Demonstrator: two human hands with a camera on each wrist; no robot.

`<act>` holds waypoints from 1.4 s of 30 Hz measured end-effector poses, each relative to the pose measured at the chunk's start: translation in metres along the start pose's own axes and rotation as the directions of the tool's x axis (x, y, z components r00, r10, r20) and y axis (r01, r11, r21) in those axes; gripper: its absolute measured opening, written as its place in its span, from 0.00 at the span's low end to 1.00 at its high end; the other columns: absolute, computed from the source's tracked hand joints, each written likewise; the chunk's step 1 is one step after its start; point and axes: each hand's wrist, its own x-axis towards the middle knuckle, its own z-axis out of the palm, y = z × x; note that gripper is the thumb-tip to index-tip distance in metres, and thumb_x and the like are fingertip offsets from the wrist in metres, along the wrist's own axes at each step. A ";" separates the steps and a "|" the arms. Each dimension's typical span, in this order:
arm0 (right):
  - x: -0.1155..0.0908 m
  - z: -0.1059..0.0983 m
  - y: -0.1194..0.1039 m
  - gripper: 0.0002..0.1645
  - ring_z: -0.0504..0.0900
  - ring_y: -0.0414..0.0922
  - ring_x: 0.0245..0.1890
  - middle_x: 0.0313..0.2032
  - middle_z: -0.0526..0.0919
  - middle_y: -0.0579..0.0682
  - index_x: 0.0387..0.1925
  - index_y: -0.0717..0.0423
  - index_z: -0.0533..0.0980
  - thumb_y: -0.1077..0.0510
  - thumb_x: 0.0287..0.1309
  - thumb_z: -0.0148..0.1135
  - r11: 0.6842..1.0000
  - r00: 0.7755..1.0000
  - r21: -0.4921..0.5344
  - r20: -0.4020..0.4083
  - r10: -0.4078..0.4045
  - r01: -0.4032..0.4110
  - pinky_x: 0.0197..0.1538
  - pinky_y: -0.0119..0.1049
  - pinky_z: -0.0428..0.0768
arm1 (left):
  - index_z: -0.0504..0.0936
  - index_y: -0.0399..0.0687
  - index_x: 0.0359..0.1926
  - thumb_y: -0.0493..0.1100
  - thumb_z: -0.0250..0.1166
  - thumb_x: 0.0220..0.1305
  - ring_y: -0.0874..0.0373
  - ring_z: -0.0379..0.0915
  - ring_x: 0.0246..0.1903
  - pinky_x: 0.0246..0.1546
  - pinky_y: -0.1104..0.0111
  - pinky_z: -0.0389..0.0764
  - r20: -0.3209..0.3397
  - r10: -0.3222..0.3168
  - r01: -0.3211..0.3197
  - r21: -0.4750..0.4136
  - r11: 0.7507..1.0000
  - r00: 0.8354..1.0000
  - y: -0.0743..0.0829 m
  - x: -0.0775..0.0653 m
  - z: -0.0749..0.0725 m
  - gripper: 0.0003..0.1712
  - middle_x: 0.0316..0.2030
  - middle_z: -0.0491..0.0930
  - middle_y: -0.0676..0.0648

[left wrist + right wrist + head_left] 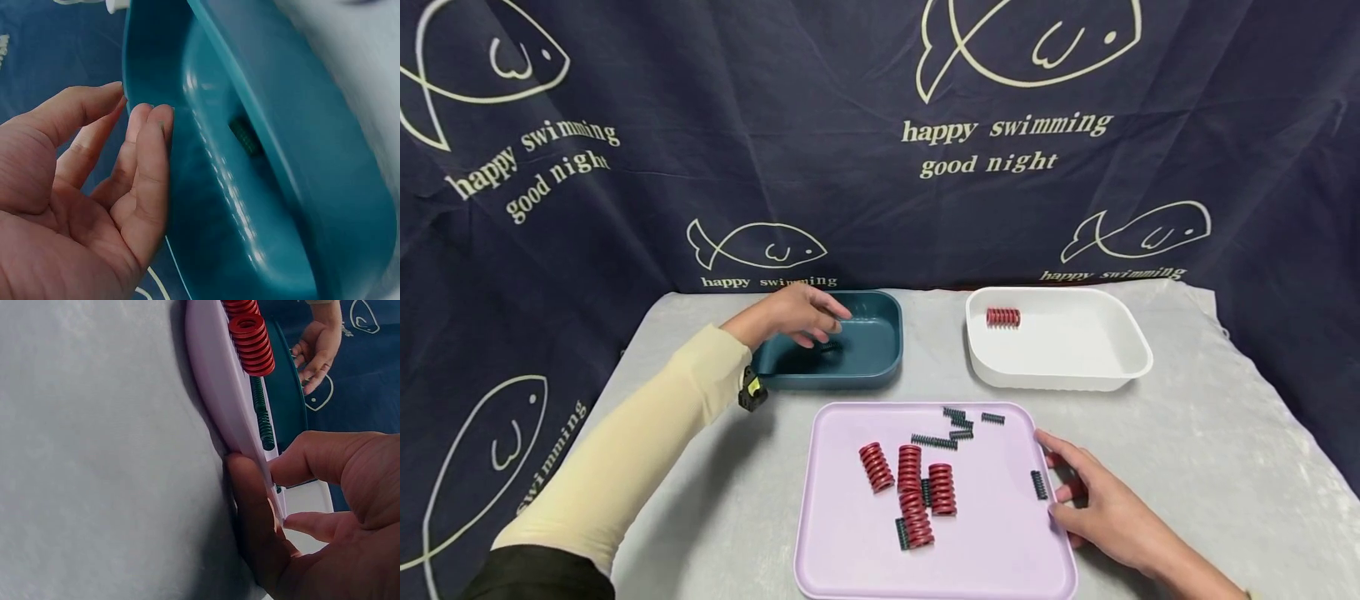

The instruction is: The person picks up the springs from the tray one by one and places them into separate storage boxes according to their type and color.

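My left hand (805,315) hovers over the teal bin (891,367), fingers loosely bent, with nothing between them. A dark green spring (245,136) lies on the floor of that bin. At the right edge of the lilac tray (850,550), my right hand (1105,504) grips the rim between thumb and fingers. Several thick red springs (942,490) lie around the tray's middle, some against small dark green springs (902,533). More dark green springs (934,442) are scattered near its far edge. One short green spring (1038,485) lies close to my right fingertips.
Behind the tray at right stands a white bin (1060,379) with one red spring (1003,317) inside. A grey cloth (1210,433) covers the table. A dark blue curtain (865,167) with fish prints hangs directly behind both bins.
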 end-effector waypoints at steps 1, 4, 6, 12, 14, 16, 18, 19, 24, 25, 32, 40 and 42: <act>0.000 0.000 0.000 0.54 0.75 0.41 0.40 0.62 0.64 0.64 0.80 0.58 0.54 0.73 0.55 0.66 1.000 1.000 -0.002 0.002 -0.002 0.002 0.24 0.42 0.82 | 0.83 0.44 0.63 0.39 0.68 0.68 0.48 0.84 0.47 0.44 0.58 0.87 0.011 0.014 -0.014 -0.004 1.000 1.000 0.001 -0.002 0.001 0.23 0.56 0.84 0.41; 0.000 -0.001 -0.002 0.53 0.76 0.42 0.39 0.62 0.64 0.64 0.79 0.58 0.55 0.73 0.55 0.66 1.000 1.000 -0.011 0.004 -0.003 0.003 0.24 0.42 0.83 | 0.84 0.47 0.62 0.40 0.68 0.68 0.51 0.83 0.46 0.44 0.58 0.86 0.041 0.060 -0.060 -0.009 0.998 0.997 0.007 -0.009 0.007 0.21 0.54 0.85 0.43; 0.001 -0.002 -0.004 0.53 0.76 0.42 0.39 0.62 0.65 0.64 0.79 0.57 0.55 0.73 0.55 0.66 1.000 1.000 -0.016 0.002 -0.007 0.007 0.24 0.42 0.83 | 0.85 0.49 0.61 0.41 0.69 0.69 0.51 0.83 0.45 0.43 0.58 0.86 0.054 0.090 -0.089 -0.017 0.996 0.994 0.012 -0.014 0.011 0.20 0.50 0.87 0.45; 0.002 -0.003 -0.003 0.52 0.77 0.42 0.36 0.62 0.65 0.65 0.79 0.59 0.55 0.73 0.56 0.66 1.000 1.000 0.004 0.003 -0.025 0.025 0.24 0.42 0.83 | 0.86 0.48 0.60 0.41 0.69 0.69 0.49 0.83 0.46 0.42 0.57 0.86 0.089 0.168 -0.166 -0.030 0.986 0.982 0.027 -0.027 0.030 0.19 0.48 0.87 0.47; 0.002 -0.003 -0.001 0.51 0.77 0.42 0.35 0.62 0.65 0.65 0.79 0.60 0.55 0.73 0.57 0.66 0.999 0.999 0.019 0.007 -0.049 0.048 0.23 0.42 0.82 | 0.85 0.47 0.60 0.41 0.69 0.69 0.48 0.84 0.46 0.42 0.57 0.86 0.106 0.187 -0.184 -0.032 0.982 0.977 0.031 -0.029 0.037 0.20 0.50 0.87 0.44; 0.002 -0.004 0.001 0.51 0.77 0.41 0.34 0.61 0.65 0.65 0.79 0.61 0.54 0.73 0.58 0.65 0.997 0.997 0.027 0.013 -0.079 0.078 0.23 0.41 0.82 | 0.85 0.47 0.60 0.41 0.70 0.69 0.48 0.84 0.46 0.41 0.58 0.86 0.126 0.203 -0.200 -0.039 0.979 0.971 0.035 -0.030 0.045 0.20 0.52 0.86 0.43; 0.002 -0.005 0.003 0.50 0.78 0.41 0.34 0.60 0.65 0.65 0.79 0.62 0.53 0.73 0.59 0.65 0.995 0.995 0.035 0.023 -0.099 0.098 0.23 0.42 0.83 | 0.86 0.47 0.59 0.41 0.70 0.68 0.46 0.84 0.46 0.39 0.58 0.86 0.143 0.219 -0.214 -0.054 0.975 0.965 0.038 -0.032 0.052 0.19 0.51 0.87 0.43; 0.002 -0.005 0.004 0.50 0.78 0.41 0.33 0.60 0.65 0.65 0.80 0.62 0.53 0.73 0.60 0.64 0.994 0.994 0.037 0.027 -0.106 0.105 0.23 0.41 0.83 | 0.87 0.48 0.58 0.41 0.70 0.68 0.47 0.84 0.46 0.38 0.59 0.86 0.150 0.228 -0.221 -0.060 0.973 0.962 0.040 -0.033 0.056 0.18 0.49 0.87 0.44; 0.002 -0.008 0.005 0.49 0.78 0.41 0.34 0.57 0.66 0.64 0.80 0.60 0.53 0.72 0.62 0.64 0.994 0.994 0.050 0.045 -0.101 0.099 0.25 0.42 0.84 | 0.89 0.50 0.55 0.39 0.71 0.67 0.46 0.85 0.42 0.33 0.61 0.85 0.185 0.264 -0.251 -0.089 0.964 0.947 0.048 -0.037 0.076 0.16 0.46 0.88 0.43; 0.002 -0.008 0.005 0.49 0.78 0.41 0.34 0.57 0.66 0.64 0.80 0.60 0.53 0.72 0.62 0.64 0.994 0.994 0.054 0.048 -0.102 0.100 0.25 0.42 0.85 | 0.89 0.50 0.54 0.39 0.71 0.67 0.47 0.85 0.41 0.33 0.62 0.85 0.192 0.267 -0.254 -0.092 0.963 0.944 0.049 -0.037 0.080 0.15 0.46 0.88 0.44; 0.002 -0.010 0.008 0.47 0.77 0.41 0.35 0.58 0.64 0.66 0.80 0.64 0.51 0.74 0.63 0.60 0.988 0.990 0.113 0.080 -0.116 0.107 0.25 0.43 0.85 | 0.89 0.48 0.54 0.36 0.71 0.66 0.54 0.84 0.36 0.30 0.62 0.85 0.243 0.283 -0.265 -0.104 0.959 0.928 0.052 -0.033 0.109 0.16 0.43 0.88 0.49; 0.002 -0.011 0.009 0.50 0.79 0.42 0.39 0.61 0.62 0.69 0.80 0.64 0.48 0.74 0.62 0.59 0.982 0.988 0.165 0.104 -0.113 0.095 0.27 0.45 0.86 | 0.87 0.40 0.56 0.32 0.71 0.64 0.55 0.84 0.35 0.28 0.64 0.85 0.243 0.266 -0.232 -0.160 0.959 0.933 0.043 -0.023 0.141 0.19 0.42 0.88 0.47; 0.002 -0.011 0.009 0.49 0.79 0.42 0.39 0.61 0.62 0.70 0.80 0.64 0.48 0.74 0.62 0.59 0.979 0.987 0.175 0.107 -0.123 0.102 0.27 0.46 0.86 | 0.87 0.41 0.55 0.32 0.71 0.64 0.52 0.85 0.36 0.27 0.65 0.85 0.223 0.254 -0.221 -0.163 0.962 0.941 0.042 -0.021 0.148 0.18 0.44 0.88 0.44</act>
